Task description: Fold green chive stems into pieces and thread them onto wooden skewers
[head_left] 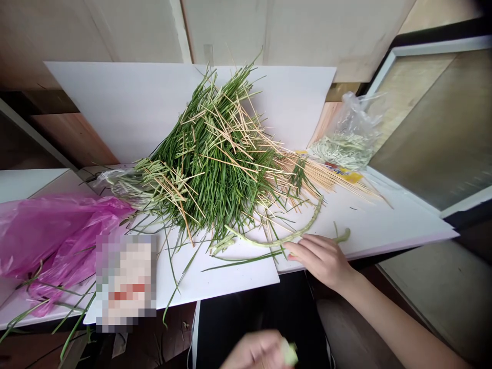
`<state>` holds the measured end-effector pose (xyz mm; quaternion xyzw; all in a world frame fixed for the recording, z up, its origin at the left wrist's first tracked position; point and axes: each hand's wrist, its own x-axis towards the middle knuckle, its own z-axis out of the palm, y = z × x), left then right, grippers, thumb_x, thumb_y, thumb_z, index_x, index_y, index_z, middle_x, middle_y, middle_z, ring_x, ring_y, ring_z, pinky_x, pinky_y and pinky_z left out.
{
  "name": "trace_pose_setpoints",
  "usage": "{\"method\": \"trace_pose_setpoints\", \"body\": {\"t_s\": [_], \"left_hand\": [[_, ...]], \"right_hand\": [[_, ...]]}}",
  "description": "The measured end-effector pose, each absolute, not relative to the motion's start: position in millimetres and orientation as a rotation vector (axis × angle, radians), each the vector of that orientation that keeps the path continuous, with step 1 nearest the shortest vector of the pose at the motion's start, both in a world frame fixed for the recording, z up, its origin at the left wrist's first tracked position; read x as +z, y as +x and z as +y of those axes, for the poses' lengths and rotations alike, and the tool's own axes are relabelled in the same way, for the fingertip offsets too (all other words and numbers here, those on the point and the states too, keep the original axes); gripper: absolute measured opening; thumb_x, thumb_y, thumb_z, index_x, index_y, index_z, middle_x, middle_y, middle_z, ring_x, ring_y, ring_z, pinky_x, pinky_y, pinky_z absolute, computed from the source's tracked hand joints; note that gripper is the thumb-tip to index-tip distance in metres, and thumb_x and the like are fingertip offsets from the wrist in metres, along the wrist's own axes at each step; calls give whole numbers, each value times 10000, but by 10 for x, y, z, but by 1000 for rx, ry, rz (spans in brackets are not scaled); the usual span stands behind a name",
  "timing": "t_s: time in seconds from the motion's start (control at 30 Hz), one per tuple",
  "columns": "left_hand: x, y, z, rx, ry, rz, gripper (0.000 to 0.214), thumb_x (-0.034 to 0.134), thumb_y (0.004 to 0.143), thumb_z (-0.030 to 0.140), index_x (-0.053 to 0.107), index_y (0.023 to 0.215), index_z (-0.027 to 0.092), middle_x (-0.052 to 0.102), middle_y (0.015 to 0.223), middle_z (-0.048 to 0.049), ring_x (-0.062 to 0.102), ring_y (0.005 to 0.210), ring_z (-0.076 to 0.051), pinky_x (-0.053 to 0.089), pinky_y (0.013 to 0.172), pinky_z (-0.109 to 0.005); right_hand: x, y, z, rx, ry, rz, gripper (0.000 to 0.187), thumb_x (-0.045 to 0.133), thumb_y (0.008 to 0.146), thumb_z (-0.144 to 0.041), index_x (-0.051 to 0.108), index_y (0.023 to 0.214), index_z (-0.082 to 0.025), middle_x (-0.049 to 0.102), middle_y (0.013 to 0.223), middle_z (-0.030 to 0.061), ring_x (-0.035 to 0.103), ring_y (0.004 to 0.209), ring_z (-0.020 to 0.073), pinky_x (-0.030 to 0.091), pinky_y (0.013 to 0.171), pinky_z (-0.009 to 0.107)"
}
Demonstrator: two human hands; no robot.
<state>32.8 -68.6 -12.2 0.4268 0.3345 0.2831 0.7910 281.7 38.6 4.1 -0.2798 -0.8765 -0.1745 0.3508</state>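
At the table's front edge my right hand [319,259] is closed, with thumb and fingers pinched at a long pale green bean [265,244]. The bean curves across the tabletop and bends up at its right end. Low in the view my left hand [253,352] is smeared by motion, its fingers closed on a pale green piece [289,352] whose kind I cannot make out. Behind the bean lies a big heap of green chives [230,174] with thin wooden skewers [323,171] mixed in. Short bean pieces [223,245] rest left of my right hand.
A pink plastic bag [65,230] lies at the left, beside a blurred-out packet [126,282]. At the back right stands a clear bag [346,138] of pale green shreds. A white board [126,107] leans behind the heap. A black surface [257,318] lies below the table edge.
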Motion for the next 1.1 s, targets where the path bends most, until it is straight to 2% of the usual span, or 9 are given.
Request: {"method": "trace_pose_setpoints", "body": {"t_s": [0.03, 0.1, 0.17, 0.27, 0.47, 0.63, 0.8, 0.97, 1.1], "left_hand": [[-84, 277, -560, 634, 999, 763, 337, 702, 933, 490, 710, 760, 201, 665, 746, -52, 644, 772, -215, 508, 706, -321], [-21, 135, -256, 799, 1525, 1155, 356, 612, 981, 507, 702, 790, 220, 689, 781, -46, 610, 754, -209, 479, 755, -329], [-5, -37, 72, 941, 1884, 1463, 319, 584, 979, 526, 717, 934, 240, 744, 907, -72, 638, 830, -258, 492, 773, -367], [-75, -267, 481, 976, 2236, 1722, 374, 487, 1018, 531, 704, 934, 237, 752, 875, -79, 648, 852, -286, 520, 750, -390], [-170, -239, 534, 1030, 2344, 1724, 343, 516, 1021, 495, 708, 1049, 212, 758, 1085, -125, 621, 1045, -347, 497, 958, -522], [-112, 152, 40, 1004, 2089, 1336, 206, 611, 1000, 431, 667, 1042, 238, 734, 994, -49, 667, 954, -250, 537, 861, -380], [-101, 342, -142, 984, 1866, 1203, 171, 579, 1022, 370, 658, 993, 221, 720, 914, -32, 664, 834, -208, 516, 761, -317], [-108, 320, -92, 993, 1781, 1157, 149, 565, 1022, 325, 657, 1009, 209, 735, 955, -36, 674, 853, -192, 514, 795, -299], [-116, 203, -37, 1033, 1778, 1218, 172, 563, 1026, 345, 669, 1006, 212, 735, 928, -22, 680, 853, -179, 504, 790, -280]], "right_hand": [[61, 2787, 386, -401, -765, -2350, 99, 644, 1009, -107, 657, 1086, -168, 667, 697, -1, 623, 619, 185, 467, 566, 321], [99, 2699, 362, -304, -910, -2532, 148, 728, 974, -169, 670, 1109, -183, 709, 766, 6, 678, 693, 203, 475, 589, 326], [130, 2600, 331, -244, -1075, -2667, 304, 821, 905, -204, 667, 1166, -185, 730, 789, 13, 706, 722, 233, 460, 572, 334], [156, 2479, 303, -231, -1174, -2708, 531, 886, 841, -213, 615, 1295, -166, 733, 743, 1, 713, 660, 246, 422, 527, 327], [127, 2327, 280, -89, -1212, -2723, 760, 846, 879, -193, 422, 1508, -140, 792, 862, 52, 763, 730, 278, 451, 563, 319], [94, 2239, 240, 247, -1205, -2679, 740, 684, 953, -71, 303, 1577, -184, 800, 1130, 115, 786, 902, 306, 531, 684, 333], [95, 2201, 198, 545, -1201, -2616, 725, 692, 940, -43, 340, 1550, -216, 779, 1181, 114, 771, 987, 311, 566, 748, 340], [105, 2207, 186, 645, -1169, -2550, 514, 692, 984, -109, 475, 1435, -225, 738, 1254, 105, 741, 1047, 269, 569, 805, 324], [161, 2267, 209, 526, -1163, -2571, 200, 723, 977, -151, 627, 1142, -210, 737, 1049, 43, 697, 968, 253, 537, 811, 335]]}}
